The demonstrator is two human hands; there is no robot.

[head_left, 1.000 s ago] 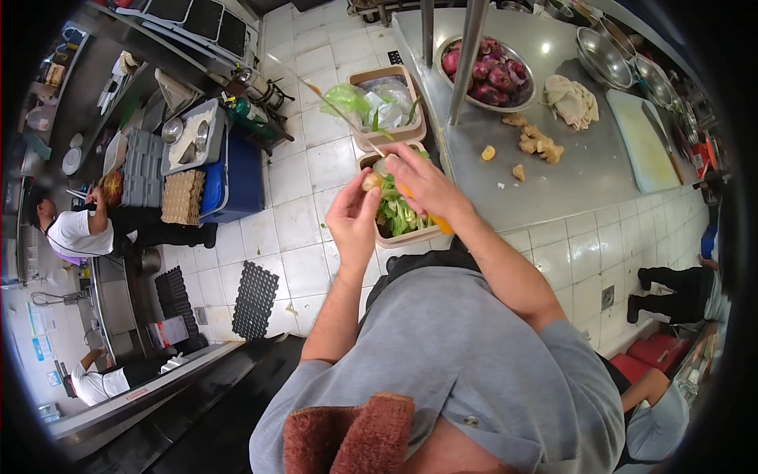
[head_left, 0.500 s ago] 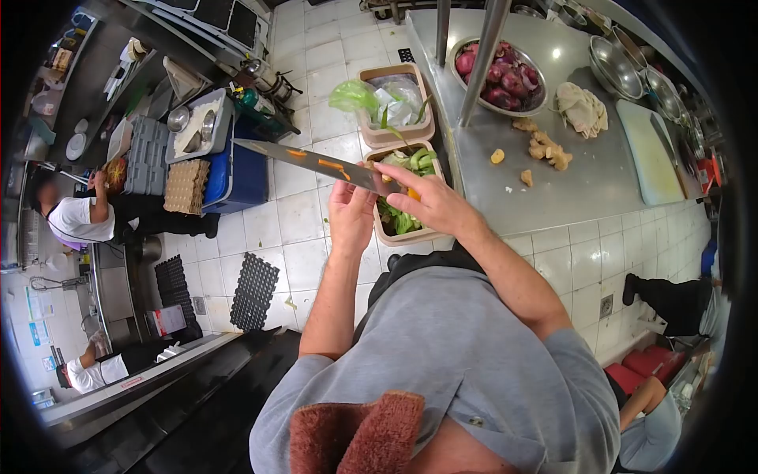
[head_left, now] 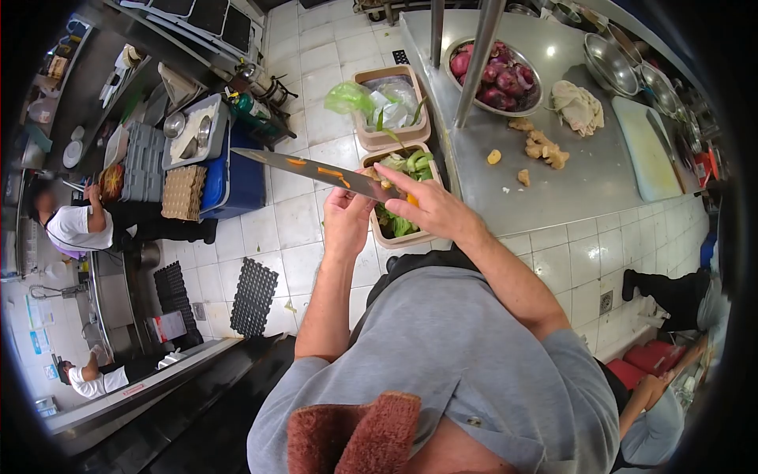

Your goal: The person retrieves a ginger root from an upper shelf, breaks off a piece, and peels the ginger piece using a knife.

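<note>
A large kitchen knife (head_left: 316, 171) lies across in front of me, its tip to the left and orange scraps stuck to the blade. My right hand (head_left: 430, 207) is closed around its handle end, the index finger stretched along the top of the blade. Beneath the blade, my left hand (head_left: 346, 221) is closed, its fingertips partly hidden. A small tan piece of ginger (head_left: 369, 172) shows at the blade's upper edge, between the two hands. Below them stands a bin of vegetable trimmings (head_left: 401, 225) with green leaves inside.
On the steel table (head_left: 505, 205) are ginger pieces (head_left: 545, 148), a bowl of red onions (head_left: 501, 79), a cloth (head_left: 578, 108) and a cutting board (head_left: 643, 150) with another knife. A second bin (head_left: 362, 134) holds plastic bags. Two people in white shirts are at the left.
The knife and both hands have shifted very slightly. My grip on the knife looks the same. The view has tilted a little, and a person at the lower right has moved an arm.
</note>
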